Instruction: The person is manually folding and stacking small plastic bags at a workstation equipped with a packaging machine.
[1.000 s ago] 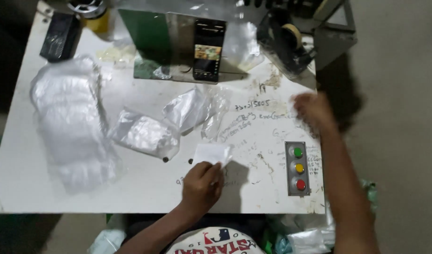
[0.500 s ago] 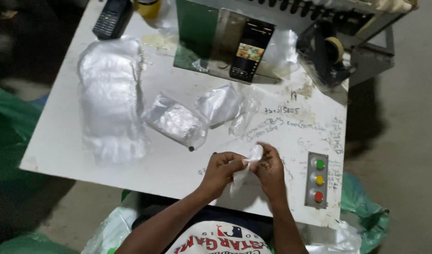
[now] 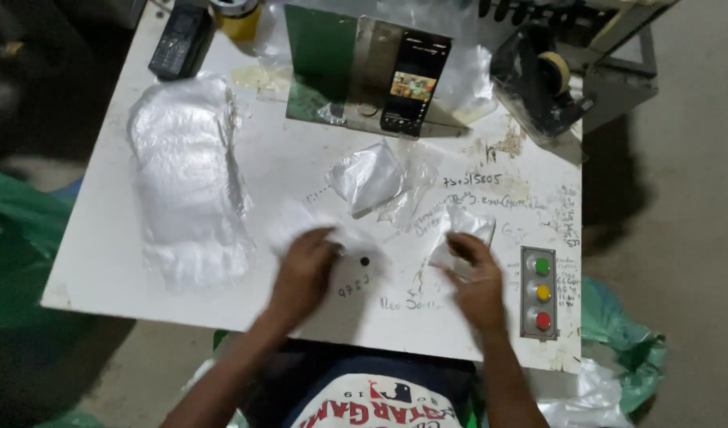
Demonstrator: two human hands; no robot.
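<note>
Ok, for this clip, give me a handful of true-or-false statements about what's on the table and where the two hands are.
1. The left hand rests on a clear plastic bag. True.
2. The phone lies flat at the near table edge. False: it is propped upright at the far side, screen lit.
3. The button panel sits right of the right hand. True.
4. The panel's green button is lowest. False: green on top, red lowest.
5. The stack of clear bags lies by the right hand. False: it lies left of the left hand.

Table (image 3: pixel 102 261) was matt white laminate, scuffed and inked; bag stack (image 3: pixel 186 182) glossy clear plastic; phone (image 3: pixel 411 83) glossy glass; plate (image 3: pixel 364 63) dull metal
</note>
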